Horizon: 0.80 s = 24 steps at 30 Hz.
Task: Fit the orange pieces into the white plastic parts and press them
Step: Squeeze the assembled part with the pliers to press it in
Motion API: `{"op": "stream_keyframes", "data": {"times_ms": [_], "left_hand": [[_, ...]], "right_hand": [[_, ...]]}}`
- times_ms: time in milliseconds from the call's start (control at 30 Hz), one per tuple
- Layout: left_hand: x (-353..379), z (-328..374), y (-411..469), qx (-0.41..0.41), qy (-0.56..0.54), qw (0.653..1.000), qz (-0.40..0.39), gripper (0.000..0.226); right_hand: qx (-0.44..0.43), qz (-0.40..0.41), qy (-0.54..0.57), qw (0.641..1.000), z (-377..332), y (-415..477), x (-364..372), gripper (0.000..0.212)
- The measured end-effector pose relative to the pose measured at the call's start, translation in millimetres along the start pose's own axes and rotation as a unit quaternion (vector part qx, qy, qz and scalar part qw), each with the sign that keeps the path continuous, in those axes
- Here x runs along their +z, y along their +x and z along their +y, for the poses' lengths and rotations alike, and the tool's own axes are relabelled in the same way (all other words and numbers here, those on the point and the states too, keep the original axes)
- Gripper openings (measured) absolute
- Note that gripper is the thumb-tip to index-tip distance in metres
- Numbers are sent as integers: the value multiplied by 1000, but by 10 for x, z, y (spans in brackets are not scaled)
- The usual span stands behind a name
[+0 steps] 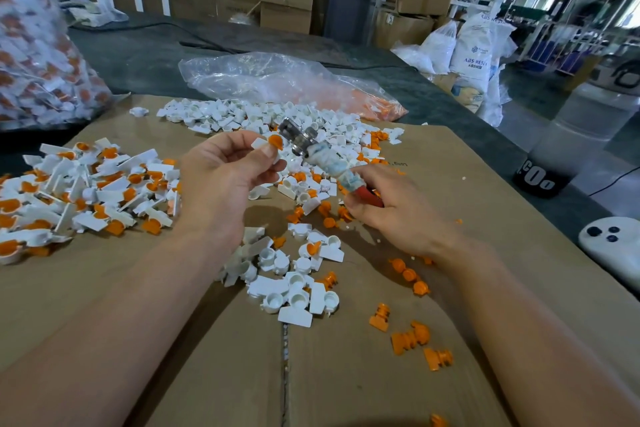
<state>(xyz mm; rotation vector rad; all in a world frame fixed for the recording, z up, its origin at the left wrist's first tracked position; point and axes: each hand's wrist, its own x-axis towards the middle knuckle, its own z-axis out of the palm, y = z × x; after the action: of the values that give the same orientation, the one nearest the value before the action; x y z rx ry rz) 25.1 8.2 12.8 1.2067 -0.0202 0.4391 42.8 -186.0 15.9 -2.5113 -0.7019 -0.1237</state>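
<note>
At the upper left of the frame a big clear sack (38, 45) bulges with white-and-orange pieces. Below it, on the cardboard (173, 322), lies a heap of finished pieces (86, 191), white with orange set in. In the middle the left hand (225, 177) is raised off the sheet, thumb and fingers pinching a white part (259, 143) with an orange piece (275, 141) seated in its end. Just right of it is a tool (322, 154), its metal head close to that orange piece; I cannot tell if they touch. The right hand (391, 208) grasps the tool's wrapped handle. Behind lie loose white parts (214, 114) and a clear bag (277, 80). Loose orange pieces (408, 340) dot the lower right, and a white device (613, 246) sits at the right edge.
</note>
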Motion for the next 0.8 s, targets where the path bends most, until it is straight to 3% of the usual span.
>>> {"op": "stream_keyframes", "data": {"times_ms": [333,800], "left_hand": [[17,19,-37,3,-7,1000,-18,15],[21,14,-35,-2,-10,1000,-15,15]], "right_hand": [[-7,-23,-8,1000,-41,-29,-9,11],[-16,-1,-42,999,-69,-33,2,20]]}}
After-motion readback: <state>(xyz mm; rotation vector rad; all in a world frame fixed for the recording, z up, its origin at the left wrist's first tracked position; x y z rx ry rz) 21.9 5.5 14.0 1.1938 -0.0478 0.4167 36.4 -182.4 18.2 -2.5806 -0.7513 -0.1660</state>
